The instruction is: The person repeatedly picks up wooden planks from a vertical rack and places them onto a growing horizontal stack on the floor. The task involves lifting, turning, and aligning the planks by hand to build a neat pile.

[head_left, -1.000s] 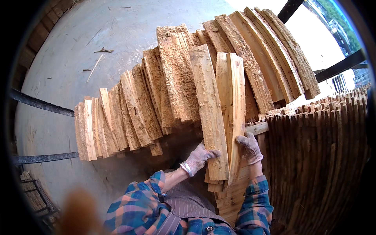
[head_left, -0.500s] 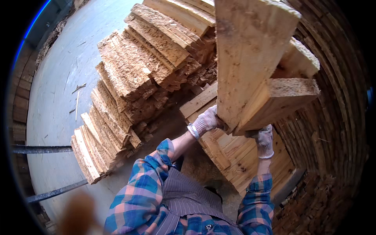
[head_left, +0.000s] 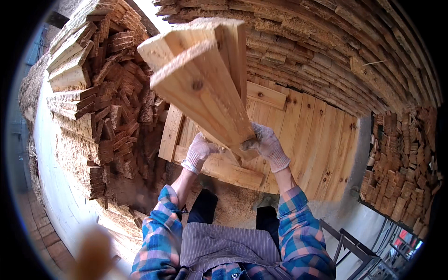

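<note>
Several pale wooden boards stand up in front of me, fanned apart at their far ends. Their near ends come together between my gloved hands. My left hand grips the bundle's left side near the bottom, its fingertips partly hidden. My right hand wraps the near end on the right, thumb over the board with a dark knot. Below them lies a flat layer of planks, with a few loose boards across it, one short board at its far side.
A tall heap of rough boards rises on my left. Stacked wood walls the far side, and more piled ends stand at the right. A dark metal frame is at the lower right. Sawdust covers the floor by my feet.
My view has swung to the right, so the heap now lies further left. The boards have turned in my hands and their tops lean left, with both hands still gripping the near ends.
</note>
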A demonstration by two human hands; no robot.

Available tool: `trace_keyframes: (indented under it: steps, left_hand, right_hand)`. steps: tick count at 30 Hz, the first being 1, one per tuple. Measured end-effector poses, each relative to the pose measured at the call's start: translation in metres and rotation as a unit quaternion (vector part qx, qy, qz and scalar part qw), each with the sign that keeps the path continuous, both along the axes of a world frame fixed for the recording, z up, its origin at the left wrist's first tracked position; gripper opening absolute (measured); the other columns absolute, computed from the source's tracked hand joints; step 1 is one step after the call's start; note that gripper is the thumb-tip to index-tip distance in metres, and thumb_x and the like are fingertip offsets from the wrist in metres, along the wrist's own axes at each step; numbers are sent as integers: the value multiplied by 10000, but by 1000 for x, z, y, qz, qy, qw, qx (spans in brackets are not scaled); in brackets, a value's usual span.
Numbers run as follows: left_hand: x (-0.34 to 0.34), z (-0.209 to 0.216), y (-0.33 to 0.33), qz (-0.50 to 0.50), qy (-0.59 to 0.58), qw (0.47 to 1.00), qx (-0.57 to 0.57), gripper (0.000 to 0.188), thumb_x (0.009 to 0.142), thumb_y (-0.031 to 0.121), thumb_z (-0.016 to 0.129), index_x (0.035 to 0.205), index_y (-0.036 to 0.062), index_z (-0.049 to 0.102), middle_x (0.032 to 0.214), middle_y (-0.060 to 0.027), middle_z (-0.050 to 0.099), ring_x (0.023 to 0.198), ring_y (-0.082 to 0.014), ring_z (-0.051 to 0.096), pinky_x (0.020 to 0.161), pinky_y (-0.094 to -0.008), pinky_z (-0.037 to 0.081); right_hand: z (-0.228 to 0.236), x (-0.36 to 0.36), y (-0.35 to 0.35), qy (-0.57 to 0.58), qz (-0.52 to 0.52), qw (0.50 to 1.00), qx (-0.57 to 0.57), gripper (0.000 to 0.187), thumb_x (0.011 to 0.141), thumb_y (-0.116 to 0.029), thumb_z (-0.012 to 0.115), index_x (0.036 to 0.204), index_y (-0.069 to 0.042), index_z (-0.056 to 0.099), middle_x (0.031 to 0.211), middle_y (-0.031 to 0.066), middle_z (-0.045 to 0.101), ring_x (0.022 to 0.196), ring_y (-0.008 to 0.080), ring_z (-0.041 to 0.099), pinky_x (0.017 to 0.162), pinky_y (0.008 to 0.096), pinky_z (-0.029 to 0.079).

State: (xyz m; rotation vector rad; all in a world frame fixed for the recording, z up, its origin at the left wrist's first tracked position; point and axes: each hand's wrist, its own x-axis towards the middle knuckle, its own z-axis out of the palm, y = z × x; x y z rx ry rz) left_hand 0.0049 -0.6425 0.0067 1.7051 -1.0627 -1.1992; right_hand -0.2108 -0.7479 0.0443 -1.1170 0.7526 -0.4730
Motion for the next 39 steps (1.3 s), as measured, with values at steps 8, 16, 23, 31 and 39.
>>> trace_keyframes:
  steps: [8,16,23,31,39]
  left_hand:
    - [-7,-28,13,106,250,936,224,338,734,-77,634,1063,-47,568,867,-124,672,695,-188,643,610,-286,535]
    - [42,-73,1,178,132,958,184,383,707,1,700,1063,-7,558,843,-90,647,685,-183,625,588,-304,534]
    - [57,-115,0,53,45,979,193,452,716,152,747,1088,-8,549,876,-78,664,714,-180,622,639,-283,510]
    - [-15,-63,-30,-16,-350,887,301,1093,605,352,824,1449,97,177,1341,-201,428,1161,-355,505,963,-412,433]
    - [70,-77,-16,40,-347,902,253,1099,585,340,846,1453,139,201,1329,-225,426,1152,-392,489,959,-424,425]
  right_hand:
    - [-98,-12,54,-9,-312,902,297,167,793,48,516,958,45,544,827,132,645,767,202,645,770,308,531]
    - [-200,-87,59,62,-413,891,176,146,808,80,512,840,-50,454,856,134,630,802,212,644,805,311,548]
    - [-184,13,62,98,-382,907,149,61,855,4,553,851,19,494,832,108,641,824,123,624,782,249,509]
    - [-201,13,67,545,-157,813,-131,657,845,-181,636,1324,142,323,1295,226,472,1136,282,538,894,322,490]
    - [-249,-18,68,413,-196,887,-55,666,857,-316,578,1305,126,362,1331,310,413,1266,381,398,1058,380,332]
